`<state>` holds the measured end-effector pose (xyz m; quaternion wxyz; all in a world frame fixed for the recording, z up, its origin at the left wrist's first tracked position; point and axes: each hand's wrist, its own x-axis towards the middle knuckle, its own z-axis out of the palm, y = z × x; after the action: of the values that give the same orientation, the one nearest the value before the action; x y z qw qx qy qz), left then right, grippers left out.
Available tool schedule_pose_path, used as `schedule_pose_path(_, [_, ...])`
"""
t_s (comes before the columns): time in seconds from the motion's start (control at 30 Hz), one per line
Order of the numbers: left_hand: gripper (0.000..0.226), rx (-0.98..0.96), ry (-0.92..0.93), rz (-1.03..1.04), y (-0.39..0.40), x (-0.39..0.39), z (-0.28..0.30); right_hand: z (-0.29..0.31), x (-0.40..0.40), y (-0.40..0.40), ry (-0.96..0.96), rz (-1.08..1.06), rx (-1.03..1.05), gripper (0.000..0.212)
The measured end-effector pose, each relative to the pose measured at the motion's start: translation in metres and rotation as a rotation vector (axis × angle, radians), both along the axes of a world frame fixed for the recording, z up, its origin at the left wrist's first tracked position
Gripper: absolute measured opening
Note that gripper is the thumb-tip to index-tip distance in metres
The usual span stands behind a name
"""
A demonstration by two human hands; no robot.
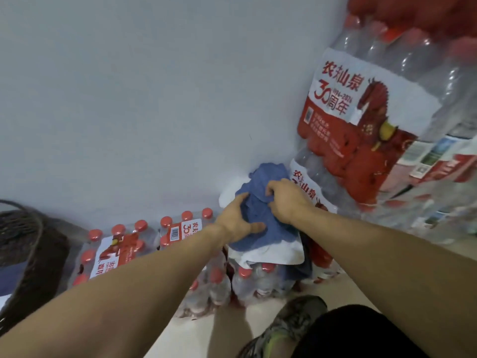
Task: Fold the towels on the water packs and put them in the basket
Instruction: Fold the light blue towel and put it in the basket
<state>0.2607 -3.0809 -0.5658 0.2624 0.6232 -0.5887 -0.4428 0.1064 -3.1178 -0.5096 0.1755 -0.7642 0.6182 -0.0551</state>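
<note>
- A dark woven basket [31,244] stood at the far left edge, by the pale wall [154,99]; something blue showed low inside it, too cut off to identify.
- Just right of the basket lay shrink-wrapped water packs [118,251] with red caps and red-and-white labels, set on the floor along the wall.
- The left hand [236,220] reached forward over those packs, fingers and thumb curled into a bunch of the blue towel [258,202], gripping its near left part.
- The blue towel lay crumpled on top of a white towel [278,251], both heaped on a water pack [253,280] against the wall; a darker cloth [304,267] hung at the pile's right side.
- The right hand [286,200] pinched a fold of the blue towel at its upper right, fingers curled down into the fabric.
- Further right, tall stacked packs [374,112] of larger bottles rose up the frame, touching the towel pile's right side.
- At the bottom right, a camouflage-patterned shoe [291,329] and a dark-clad leg [361,334] rested on the light floor [206,332].
</note>
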Motion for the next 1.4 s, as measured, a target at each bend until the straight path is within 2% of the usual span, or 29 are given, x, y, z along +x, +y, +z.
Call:
schedule_pose_path(0.13, [0.085,-0.104,0.156,0.046,0.013,0.004,0.037,0.023,0.010,0.010,-0.284,-0.043,-0.102,0.004])
schedule_pose_path(0.23, [0.080,-0.168,0.206,0.062,0.029,0.018,0.076,0.045,0.022,0.025,-0.586,-0.043,-0.086,0.011])
schedule_pose_path(0.3, [0.070,-0.186,0.250,0.086,0.041,0.033,0.101,0.061,0.036,0.035,-0.819,-0.012,0.020,0.013])
schedule_pose_path(0.4, [0.059,-0.251,0.191,0.141,0.058,0.064,0.135,0.078,0.058,0.051,-1.151,0.057,0.283,0.021])
schedule_pose_path(0.5, [0.042,-0.259,0.145,0.133,0.071,0.100,0.156,0.089,0.078,0.060,-1.162,0.164,0.311,0.017])
schedule_pose_path(0.6, [0.024,-0.263,0.063,0.121,0.083,0.137,0.168,0.097,0.101,0.066,-1.094,0.222,0.289,0.017])
schedule_pose_path(0.73, [0.009,-0.261,0.004,0.102,0.104,0.184,0.177,0.099,0.139,0.073,-0.918,0.320,0.210,0.034])
schedule_pose_path(0.83, [0.012,-0.223,0.040,0.157,0.123,0.215,0.172,0.092,0.164,0.077,-0.768,0.455,0.272,0.045])
schedule_pose_path(0.9, [0.020,-0.196,0.078,0.182,0.133,0.233,0.170,0.085,0.183,0.079,-0.720,0.514,0.337,0.034])
schedule_pose_path(1.0, [0.024,-0.154,0.049,0.155,0.138,0.256,0.175,0.077,0.210,0.080,-0.772,0.528,0.405,0.013])
schedule_pose_path(1.1, [0.019,-0.158,0.037,0.197,0.133,0.275,0.178,0.078,0.229,0.080,-0.835,0.507,0.391,0.010])
schedule_pose_path(1.2, [0.022,-0.133,0.090,0.263,0.127,0.294,0.178,0.077,0.244,0.081,-0.899,0.408,0.379,0.018])
schedule_pose_path(1.3, [0.024,-0.154,0.185,0.370,0.119,0.308,0.178,0.075,0.253,0.081,-0.945,0.295,0.240,0.030])
schedule_pose_path(1.33, [0.024,-0.166,0.207,0.392,0.116,0.310,0.177,0.074,0.253,0.081,-0.922,0.307,0.223,0.035])
schedule_pose_path(1.4, [0.024,-0.179,0.261,0.413,0.114,0.309,0.175,0.067,0.253,0.083,-0.839,0.368,0.318,0.047])
